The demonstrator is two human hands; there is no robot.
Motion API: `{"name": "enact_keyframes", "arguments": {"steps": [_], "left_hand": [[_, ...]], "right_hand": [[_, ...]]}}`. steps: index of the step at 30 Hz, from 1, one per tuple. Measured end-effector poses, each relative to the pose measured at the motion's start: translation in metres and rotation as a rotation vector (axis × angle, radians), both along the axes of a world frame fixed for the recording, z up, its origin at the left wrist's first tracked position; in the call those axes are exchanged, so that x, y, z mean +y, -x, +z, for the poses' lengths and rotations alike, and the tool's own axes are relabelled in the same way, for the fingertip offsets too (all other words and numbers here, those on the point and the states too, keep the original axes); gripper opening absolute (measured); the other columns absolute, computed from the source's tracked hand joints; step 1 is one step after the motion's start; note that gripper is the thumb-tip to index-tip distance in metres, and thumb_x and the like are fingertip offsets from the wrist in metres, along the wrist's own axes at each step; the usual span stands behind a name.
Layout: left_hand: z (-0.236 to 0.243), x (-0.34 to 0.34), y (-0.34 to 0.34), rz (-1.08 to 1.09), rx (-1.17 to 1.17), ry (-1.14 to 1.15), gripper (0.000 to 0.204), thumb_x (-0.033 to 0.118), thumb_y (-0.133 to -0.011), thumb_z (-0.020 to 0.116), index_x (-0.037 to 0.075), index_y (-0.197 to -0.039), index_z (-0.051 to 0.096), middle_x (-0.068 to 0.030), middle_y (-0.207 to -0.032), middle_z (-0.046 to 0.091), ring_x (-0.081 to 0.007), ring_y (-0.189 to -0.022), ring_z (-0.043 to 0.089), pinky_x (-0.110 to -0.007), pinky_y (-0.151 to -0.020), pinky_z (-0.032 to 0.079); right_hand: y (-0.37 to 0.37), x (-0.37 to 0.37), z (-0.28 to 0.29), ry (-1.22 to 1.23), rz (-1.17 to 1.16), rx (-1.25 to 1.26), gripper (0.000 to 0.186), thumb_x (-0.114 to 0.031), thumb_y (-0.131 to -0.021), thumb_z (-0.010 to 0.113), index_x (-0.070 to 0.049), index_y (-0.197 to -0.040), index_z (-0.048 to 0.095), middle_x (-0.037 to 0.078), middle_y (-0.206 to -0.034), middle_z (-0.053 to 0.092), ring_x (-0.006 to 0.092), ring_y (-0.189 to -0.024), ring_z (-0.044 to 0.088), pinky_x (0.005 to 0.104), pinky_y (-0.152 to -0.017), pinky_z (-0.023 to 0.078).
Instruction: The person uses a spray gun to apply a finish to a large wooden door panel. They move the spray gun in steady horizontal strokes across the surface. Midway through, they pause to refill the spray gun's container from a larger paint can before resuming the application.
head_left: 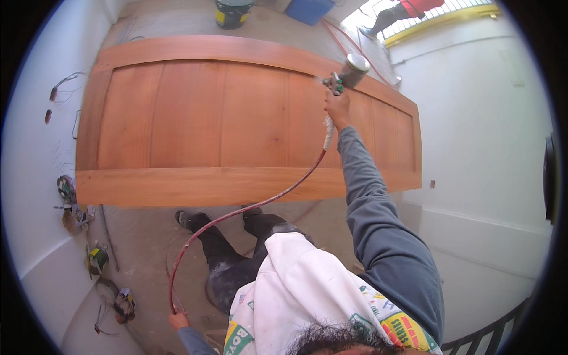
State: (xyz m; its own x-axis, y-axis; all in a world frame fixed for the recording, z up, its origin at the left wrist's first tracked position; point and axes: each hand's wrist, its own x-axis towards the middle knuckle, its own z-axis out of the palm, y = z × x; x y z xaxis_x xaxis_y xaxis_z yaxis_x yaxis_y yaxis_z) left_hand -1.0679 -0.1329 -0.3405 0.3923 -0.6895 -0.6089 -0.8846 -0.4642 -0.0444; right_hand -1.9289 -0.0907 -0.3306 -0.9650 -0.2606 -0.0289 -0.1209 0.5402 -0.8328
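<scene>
My right hand [337,109] is wrapped round the grip of a spray gun [336,84], stretched out over the far edge of a wooden door [254,118]. A round metal cup [355,70] sits on the gun. From the grip, where pale wrapping [328,133] covers the joint, a red air hose [260,206] curves down to the left. Low at my left side, my left hand [178,320] is closed round that hose. The panelled door lies flat and raised in front of me, its surface reddish brown. A faint haze shows by the gun's nozzle.
Beyond the door stand a dark bucket [232,14] and a blue container [310,9]. Red hoses [361,47] run over the floor toward the gate, where a person in red [408,10] is partly visible. Loose wires, a small can [97,259] and clutter line the left wall.
</scene>
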Motion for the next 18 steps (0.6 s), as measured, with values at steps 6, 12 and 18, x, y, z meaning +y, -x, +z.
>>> {"name": "enact_keyframes", "arguments": {"steps": [6,12,18], "left_hand": [[0.01,-0.028,-0.072,0.131,-0.012,0.051,0.064,0.047,-0.097,0.05,-0.012,-0.08,0.066,-0.0184,-0.06,0.065,-0.0302,-0.06,0.065,-0.043,-0.064,0.05],[0.014,-0.022,-0.156,0.352,-0.011,0.107,0.069,0.05,-0.097,0.048,-0.013,-0.077,0.067,-0.0179,-0.059,0.065,-0.0304,-0.061,0.065,-0.042,-0.066,0.05],[0.043,-0.041,-0.175,0.515,-0.014,0.11,0.067,0.05,-0.096,0.049,-0.012,-0.078,0.068,-0.0179,-0.064,0.068,-0.0306,-0.066,0.065,-0.042,-0.071,0.049]], "right_hand": [[-0.102,-0.171,-0.003,0.065,0.229,-0.12,0.028,-0.019,-0.09,0.066,0.001,-0.109,0.06,0.007,-0.085,0.061,0.0138,-0.072,0.063,0.0285,-0.05,0.054],[-0.204,-0.344,-0.021,0.125,0.438,-0.152,0.03,-0.019,-0.09,0.065,0.002,-0.111,0.06,0.009,-0.088,0.062,0.0162,-0.073,0.064,0.0302,-0.05,0.055],[-0.289,-0.495,-0.036,0.201,0.553,-0.198,0.031,-0.016,-0.089,0.066,0.003,-0.113,0.059,0.009,-0.088,0.063,0.0169,-0.07,0.064,0.0308,-0.05,0.055]]}}
